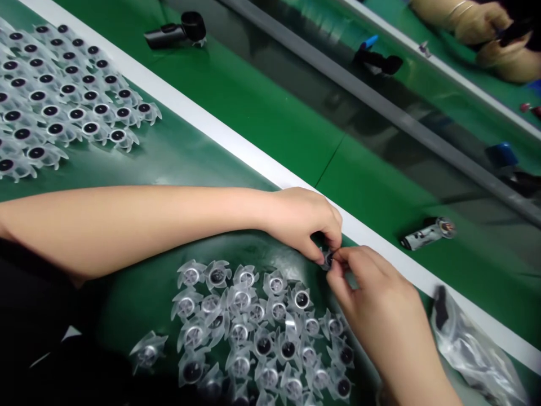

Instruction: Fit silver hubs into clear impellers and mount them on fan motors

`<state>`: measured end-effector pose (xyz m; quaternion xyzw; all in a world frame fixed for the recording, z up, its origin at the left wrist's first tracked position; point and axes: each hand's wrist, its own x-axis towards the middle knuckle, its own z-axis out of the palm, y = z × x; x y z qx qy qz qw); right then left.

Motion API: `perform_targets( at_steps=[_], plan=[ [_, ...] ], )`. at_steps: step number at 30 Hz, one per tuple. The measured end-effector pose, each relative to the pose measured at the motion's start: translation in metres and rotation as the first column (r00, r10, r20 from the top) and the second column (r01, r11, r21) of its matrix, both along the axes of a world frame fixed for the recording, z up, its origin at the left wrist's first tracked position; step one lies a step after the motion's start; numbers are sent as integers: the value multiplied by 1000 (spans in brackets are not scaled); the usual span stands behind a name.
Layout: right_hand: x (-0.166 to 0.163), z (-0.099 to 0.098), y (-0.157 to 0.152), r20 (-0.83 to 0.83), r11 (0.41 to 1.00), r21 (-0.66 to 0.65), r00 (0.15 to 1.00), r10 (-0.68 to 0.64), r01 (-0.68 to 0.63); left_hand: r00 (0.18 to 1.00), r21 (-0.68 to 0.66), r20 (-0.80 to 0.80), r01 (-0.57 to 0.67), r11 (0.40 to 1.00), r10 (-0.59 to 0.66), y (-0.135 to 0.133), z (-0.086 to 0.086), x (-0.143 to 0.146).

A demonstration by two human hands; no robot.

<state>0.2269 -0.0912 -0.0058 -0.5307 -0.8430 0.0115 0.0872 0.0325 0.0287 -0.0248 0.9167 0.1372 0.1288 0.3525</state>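
Pinching dark part (326,259) | left hand (302,223), right hand (376,287) | plastic bag (475,352): dark strip (440,307)

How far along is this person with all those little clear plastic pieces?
Partway, it seems. Looking done: the neat rows of clear finned plastic pieces, all with dark centres. In hand: one small piece, pinched between the left hand and the right hand. Probably left: the loose heap of similar pieces, many of them with paler grey centres.

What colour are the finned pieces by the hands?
The finned pieces are clear with dark centres; head view.
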Motion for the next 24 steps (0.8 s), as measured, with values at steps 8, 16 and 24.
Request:
perform_targets(
  at_steps=[8,16,24],
  plan=[
    [-18,10,-16,331,977,157,940,85,-144,999,0,-24,-25,1000,25,-2,5,0],
    [2,17,-25,168,995,80,985,48,-62,999,-27,-18,-49,998,48,-2,2,0],
    [14,-7,1,-361,931,-316,885,-295,182,994,-109,60,-85,990,91,0,-5,-2]
  ],
)
